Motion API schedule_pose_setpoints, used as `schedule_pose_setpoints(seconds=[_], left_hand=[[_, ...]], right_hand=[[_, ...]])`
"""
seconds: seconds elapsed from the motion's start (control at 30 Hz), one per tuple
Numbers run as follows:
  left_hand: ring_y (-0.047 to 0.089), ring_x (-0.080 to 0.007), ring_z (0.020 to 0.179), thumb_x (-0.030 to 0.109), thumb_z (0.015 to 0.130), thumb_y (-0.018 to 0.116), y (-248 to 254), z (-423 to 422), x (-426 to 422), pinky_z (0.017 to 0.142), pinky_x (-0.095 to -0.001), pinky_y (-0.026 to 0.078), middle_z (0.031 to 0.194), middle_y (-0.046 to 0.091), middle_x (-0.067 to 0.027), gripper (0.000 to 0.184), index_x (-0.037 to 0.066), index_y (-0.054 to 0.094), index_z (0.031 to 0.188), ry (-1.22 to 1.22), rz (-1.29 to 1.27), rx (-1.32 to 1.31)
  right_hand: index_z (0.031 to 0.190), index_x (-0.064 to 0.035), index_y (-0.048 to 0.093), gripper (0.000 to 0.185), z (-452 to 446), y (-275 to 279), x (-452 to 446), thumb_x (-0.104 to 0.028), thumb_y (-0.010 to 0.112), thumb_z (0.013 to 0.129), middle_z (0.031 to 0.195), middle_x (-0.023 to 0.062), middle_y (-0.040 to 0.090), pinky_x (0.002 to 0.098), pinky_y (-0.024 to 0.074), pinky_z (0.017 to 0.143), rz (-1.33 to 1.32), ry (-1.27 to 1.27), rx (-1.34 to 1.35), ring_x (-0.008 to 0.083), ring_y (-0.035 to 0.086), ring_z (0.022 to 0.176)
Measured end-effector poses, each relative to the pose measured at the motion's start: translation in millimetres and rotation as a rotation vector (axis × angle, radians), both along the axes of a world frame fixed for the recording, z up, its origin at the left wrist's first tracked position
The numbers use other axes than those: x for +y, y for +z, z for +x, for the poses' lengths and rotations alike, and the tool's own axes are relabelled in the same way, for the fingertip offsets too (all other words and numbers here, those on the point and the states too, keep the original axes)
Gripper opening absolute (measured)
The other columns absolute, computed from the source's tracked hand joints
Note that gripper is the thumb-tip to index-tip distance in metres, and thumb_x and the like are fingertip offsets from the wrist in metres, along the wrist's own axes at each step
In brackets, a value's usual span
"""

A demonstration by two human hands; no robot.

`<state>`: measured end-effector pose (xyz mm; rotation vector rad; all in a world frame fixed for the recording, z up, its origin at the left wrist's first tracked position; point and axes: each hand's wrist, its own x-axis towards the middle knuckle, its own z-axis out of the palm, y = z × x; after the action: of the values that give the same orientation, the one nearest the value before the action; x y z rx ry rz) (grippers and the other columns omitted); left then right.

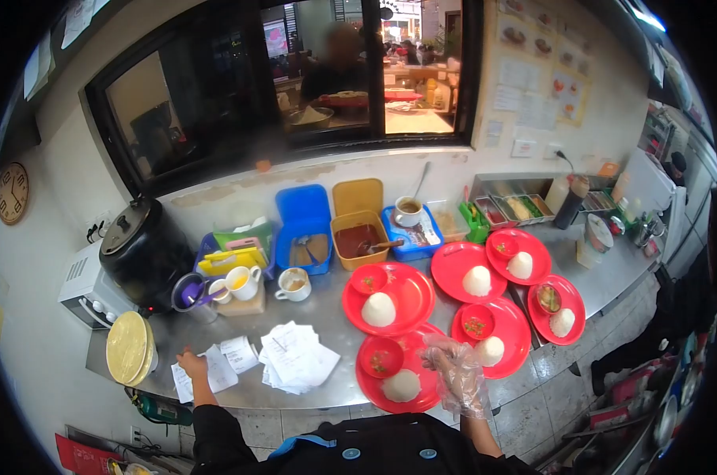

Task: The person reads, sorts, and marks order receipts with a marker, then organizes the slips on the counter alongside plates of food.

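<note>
My left hand (191, 365) is bare and closes on the edge of a printed paper slip (218, 370) at the table's left front. A pile of white slips (295, 356) lies to its right. My right hand (456, 374), in a clear plastic glove, is over the right side of the nearest red plate (422, 344); its fingers look loosely apart, with nothing visible in them. On that plate are a rice mound (401, 386) and a red bowl (381, 358) of soup with green bits. Several more red plates, such as the left one (410, 289), carry rice mounds and small bowls.
Behind the slips stand mugs (294, 286), a blue tub (303, 245) and a brown sauce tub (362, 241) with a ladle. At left are a black cooker (142, 253), a microwave (89, 281) and stacked yellowish plates (131, 348). Topping trays (521, 207) line the back right.
</note>
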<state>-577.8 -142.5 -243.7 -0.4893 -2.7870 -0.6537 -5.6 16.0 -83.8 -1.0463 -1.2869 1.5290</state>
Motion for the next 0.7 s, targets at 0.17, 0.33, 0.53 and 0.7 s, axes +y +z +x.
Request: schedule_pose_setpoints(seconds=[0.17,0.33,0.53,0.7], left_hand=[[0.049,-0.0346,0.098,0.001,0.06,0.069,29,62,14,0.081,-0.0407,0.044,0.107,0.045,-0.02,0.051,0.006,0.054,0.109,-0.109,0.254,-0.027],[0.051,-0.027,0.087,-0.003,0.063,0.067,54,146,44,0.072,-0.0323,0.046,0.102,0.045,-0.0136,0.044,0.007,0.055,0.104,-0.338,0.48,-0.026],[0.051,-0.02,0.081,-0.004,0.065,0.064,104,209,86,0.063,-0.0295,0.045,0.099,0.045,-0.0081,0.042,0.008,0.056,0.104,-0.491,0.504,-0.137],[0.052,-0.0184,0.082,-0.002,0.068,0.063,99,242,116,0.064,-0.0283,0.045,0.102,0.046,-0.0076,0.039,0.009,0.056,0.105,-0.607,0.587,-0.222]], right_hand=[[0.106,0.0068,0.054,0.028,39,-3,18,-0.012,0.056,0.085,0.085,0.0123,0.063,0.0249,0.0496,0.068,-0.009,0.003,0.057,0.0155,0.06,0.077],[0.107,0.0087,0.052,0.032,62,-5,29,-0.014,0.056,0.084,0.086,0.0138,0.062,0.0248,0.049,0.069,-0.068,0.043,0.023,0.0157,0.06,0.074],[0.105,0.0072,0.054,0.029,67,-9,15,-0.014,0.057,0.085,0.084,0.012,0.063,0.0244,0.0499,0.067,-0.012,-0.044,0.016,0.0141,0.06,0.074],[0.103,0.0075,0.054,0.028,74,-5,2,-0.014,0.058,0.085,0.087,0.0132,0.062,0.024,0.0501,0.065,-0.054,-0.019,-0.064,0.0141,0.06,0.07]])
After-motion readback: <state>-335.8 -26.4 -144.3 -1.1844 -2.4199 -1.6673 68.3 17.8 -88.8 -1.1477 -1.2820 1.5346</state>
